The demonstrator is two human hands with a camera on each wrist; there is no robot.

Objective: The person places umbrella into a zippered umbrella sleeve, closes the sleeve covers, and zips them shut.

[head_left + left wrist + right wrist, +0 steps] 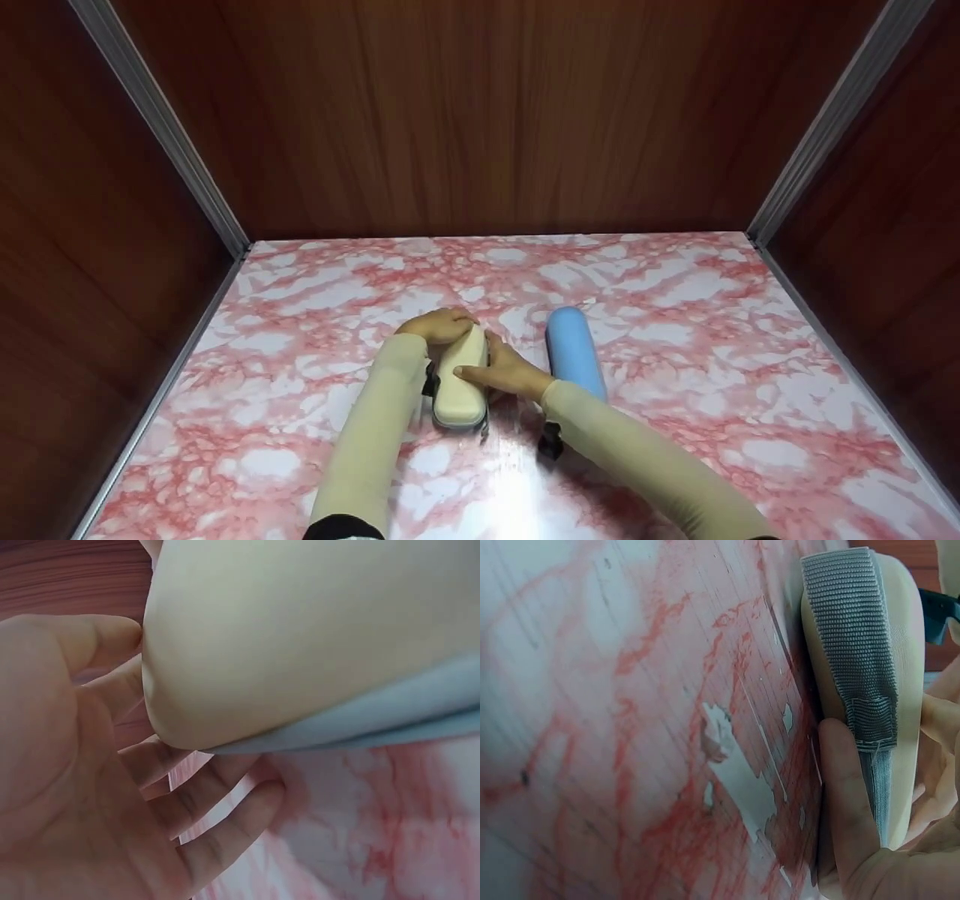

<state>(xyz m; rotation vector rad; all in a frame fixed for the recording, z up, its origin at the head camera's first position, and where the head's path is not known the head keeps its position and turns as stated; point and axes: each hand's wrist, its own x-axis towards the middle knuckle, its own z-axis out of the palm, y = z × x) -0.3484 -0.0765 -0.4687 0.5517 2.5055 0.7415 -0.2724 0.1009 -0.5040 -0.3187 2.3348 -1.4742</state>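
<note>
1. Step in hand, my read: two-handed handling of the cream case (pixel 459 394), right side gripping, left side steadying. No gap between shells seen from the head camera.
2. Case location: mid-table, between the hands, long axis running away from the person. Whether its base sat flat on the table (pixel 255 427) or was slightly raised, couldn't tell.
3. Right hand (pixel 512 370): had the case gripped, thumb (pixel 471 374) across the top, fingers down the right side. Wrist view put one finger along the side, by the grey strap (pixel 855 645) and zipper (pixel 880 795).
4. Left hand (pixel 82 727): at the far end, fingers loosely spread, tips against the shell. Light contact, no real wrap. Little finger looked clear of the case.
5. Blue case (pixel 574 349): lay apart, to the right, near end partly behind the right forearm (pixel 637 454). Neither hand held it.
6. Next move, judgement only: called for a firm right grip and better left purchase before any load or turn. The rounded end looked easy to slip off.
7. Unknown: whether the zipper was run fully home; its whole length wasn't visible.
</note>
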